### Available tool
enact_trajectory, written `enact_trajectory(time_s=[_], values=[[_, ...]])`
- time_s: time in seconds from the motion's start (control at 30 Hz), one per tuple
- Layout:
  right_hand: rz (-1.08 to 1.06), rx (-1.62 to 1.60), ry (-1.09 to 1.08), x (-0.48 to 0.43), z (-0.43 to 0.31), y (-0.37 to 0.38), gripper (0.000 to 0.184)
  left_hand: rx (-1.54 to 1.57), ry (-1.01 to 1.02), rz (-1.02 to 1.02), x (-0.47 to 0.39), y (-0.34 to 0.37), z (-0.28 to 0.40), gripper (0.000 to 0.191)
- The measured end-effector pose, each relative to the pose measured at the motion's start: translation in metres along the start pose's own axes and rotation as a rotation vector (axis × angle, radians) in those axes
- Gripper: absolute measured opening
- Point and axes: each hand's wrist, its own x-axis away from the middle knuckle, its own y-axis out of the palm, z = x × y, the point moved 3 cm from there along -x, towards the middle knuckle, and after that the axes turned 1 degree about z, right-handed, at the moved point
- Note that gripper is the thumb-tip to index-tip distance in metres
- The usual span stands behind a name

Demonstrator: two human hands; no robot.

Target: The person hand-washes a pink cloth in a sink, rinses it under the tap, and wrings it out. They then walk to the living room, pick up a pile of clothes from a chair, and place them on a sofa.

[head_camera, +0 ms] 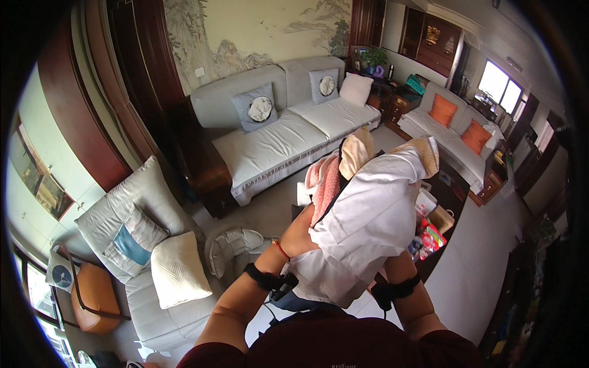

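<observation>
A bundle of cloth is held up before my chest in both arms. Its largest part is a white fabric garment or cloth; a pink textured towel lies along its left side. A beige cloth sticks up at the top, and a yellowish patterned piece hangs at the upper right. My left hand grips the bundle from the left, its fingertips hidden under the fabric. On the right, my right hand is mostly behind the white cloth, so its fingers cannot be seen.
Behind the bundle stands a dark coffee table with a red package and boxes. A long grey sofa is ahead, a smaller sofa right. To the left are a grey chaise, cushions, and a padded round seat.
</observation>
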Motion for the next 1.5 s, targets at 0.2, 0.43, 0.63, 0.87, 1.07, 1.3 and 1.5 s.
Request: enact_trajectory(time_s=[0.2, 0.43, 0.63, 0.87, 1.07, 1.3, 1.5], values=[[-0.096, -0.096, 0.106, -0.064, 0.011, -0.093, 0.053, -0.134, 0.032, 0.185, -0.054, -0.029, -0.023, 0.086], [-0.063, -0.135, 0.219, -0.124, 0.071, -0.192, 0.053, -0.126, 0.002, 0.284, -0.092, -0.079, -0.046, 0.087], [-0.051, -0.130, 0.222, -0.191, 0.083, -0.220, 0.052, -0.098, -0.079, 0.270, -0.132, -0.140, -0.077, 0.084], [-0.040, -0.132, 0.249, -0.263, 0.101, -0.244, 0.051, -0.153, -0.069, 0.263, -0.173, -0.208, -0.098, 0.085], [-0.026, -0.146, 0.258, -0.306, 0.119, -0.269, 0.050, -0.097, -0.110, 0.288, -0.197, -0.250, -0.122, 0.084], [-0.038, -0.184, 0.309, -0.361, 0.161, -0.318, 0.049, -0.064, -0.159, 0.368, -0.225, -0.296, -0.150, 0.084], [-0.054, -0.235, 0.347, -0.419, 0.199, -0.387, 0.048, -0.103, -0.158, 0.441, -0.268, -0.345, -0.190, 0.082]])
